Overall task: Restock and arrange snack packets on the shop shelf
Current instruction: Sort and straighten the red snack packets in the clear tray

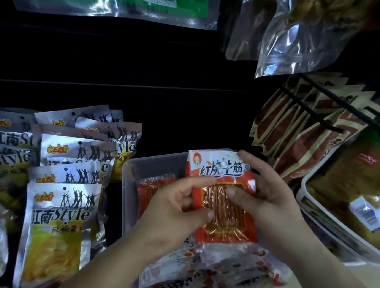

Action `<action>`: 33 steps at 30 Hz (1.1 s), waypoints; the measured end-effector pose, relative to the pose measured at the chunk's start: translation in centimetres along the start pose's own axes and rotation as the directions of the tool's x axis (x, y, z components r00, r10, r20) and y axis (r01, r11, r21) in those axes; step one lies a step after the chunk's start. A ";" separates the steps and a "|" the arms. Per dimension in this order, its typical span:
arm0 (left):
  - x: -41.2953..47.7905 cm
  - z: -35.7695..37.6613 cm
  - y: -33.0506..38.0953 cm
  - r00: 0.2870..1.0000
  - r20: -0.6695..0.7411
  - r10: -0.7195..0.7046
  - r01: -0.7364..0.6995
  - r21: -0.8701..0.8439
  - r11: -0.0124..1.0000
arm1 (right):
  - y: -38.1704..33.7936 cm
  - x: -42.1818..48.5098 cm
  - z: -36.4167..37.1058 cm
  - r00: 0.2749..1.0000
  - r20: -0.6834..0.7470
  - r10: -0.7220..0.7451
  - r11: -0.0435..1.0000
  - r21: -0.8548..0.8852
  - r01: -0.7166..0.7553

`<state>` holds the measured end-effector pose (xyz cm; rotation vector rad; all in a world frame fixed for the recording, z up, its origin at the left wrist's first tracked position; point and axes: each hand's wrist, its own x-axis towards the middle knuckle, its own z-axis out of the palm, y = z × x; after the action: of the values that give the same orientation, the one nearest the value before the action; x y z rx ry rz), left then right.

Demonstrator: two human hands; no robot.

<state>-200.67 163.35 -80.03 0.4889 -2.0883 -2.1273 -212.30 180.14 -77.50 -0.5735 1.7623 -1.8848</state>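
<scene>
The red snack packet point(222, 168) is being held just above the clear bin point(127, 184), its long axis running away toward the shelf back, the left hand point(173, 212) pinching its lower-left edge and the right hand point(268, 194) gripping its right side.

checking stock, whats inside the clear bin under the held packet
One red packet lies in the clear bin, by its left wall. The held packet, left hand and right hand cover the rest.
</scene>
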 end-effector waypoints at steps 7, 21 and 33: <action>-0.4 -0.6 -0.3 0.998 0.055 -0.041 0.042 -0.017 0.999 | -0.2 -0.5 -1.2 0.983 0.049 0.177 0.960 -0.228 -0.162; -0.5 0.4 -1.2 0.930 -0.059 0.363 -0.303 0.438 0.846 | 1.7 -1.0 -1.8 0.974 0.159 -0.164 0.708 -0.668 0.228; -0.9 2.0 -1.0 0.830 0.254 0.497 -0.540 0.588 0.602 | 0.7 -0.8 0.5 0.973 0.088 -0.215 0.930 -0.286 0.232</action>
<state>-200.31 165.59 -80.91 -0.1630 -2.5541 -1.0807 -211.30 180.22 -78.14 -0.9648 2.0295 -1.7370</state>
